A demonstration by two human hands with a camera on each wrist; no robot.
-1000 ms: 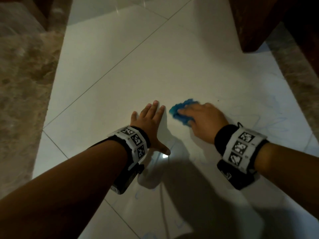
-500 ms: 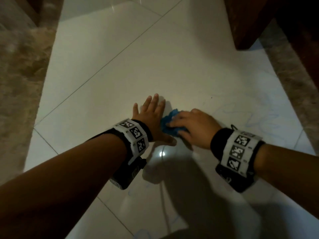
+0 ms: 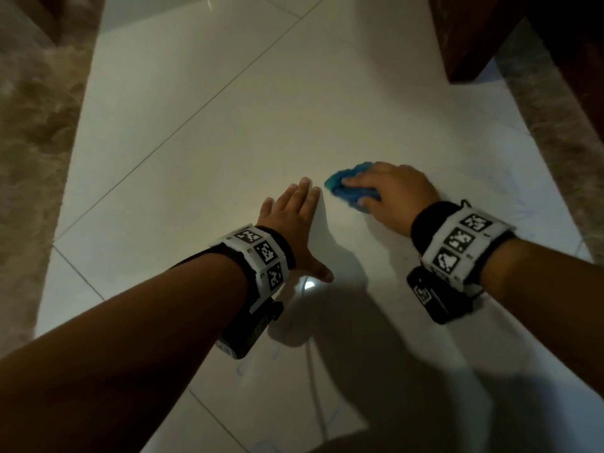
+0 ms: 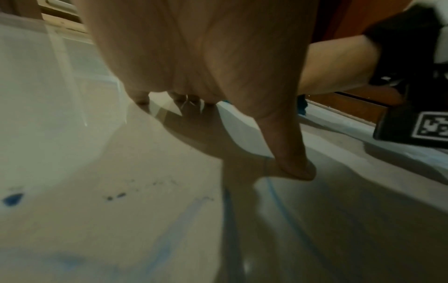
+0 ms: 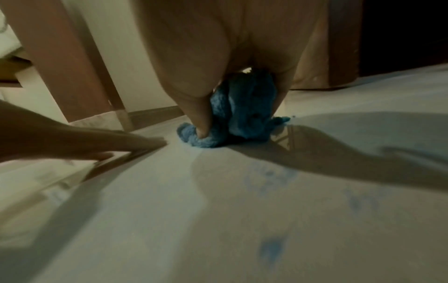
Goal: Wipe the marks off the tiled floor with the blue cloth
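Observation:
A bunched blue cloth (image 3: 348, 188) lies on the white tiled floor (image 3: 228, 142) under my right hand (image 3: 389, 194), whose fingers and thumb curl round it and press it down; the right wrist view shows the cloth (image 5: 242, 114) squeezed between thumb and fingers. My left hand (image 3: 294, 217) lies flat on the tile just left of the cloth, fingers straight, thumb spread. Faint blue scribble marks (image 3: 490, 191) show right of the right hand, with more blue marks (image 4: 174, 233) (image 5: 271, 249) on the tile near both wrists.
A dark wooden furniture leg (image 3: 464, 37) stands on the floor at the far right. Brown mottled stone strips (image 3: 29, 142) border the white tiles on the left and on the right (image 3: 555, 119). Grout lines cross the floor diagonally.
The right hand has slid the cloth away from the left hand, to the right and farther out, after pulling it close half a second ago. The left hand stays planted.

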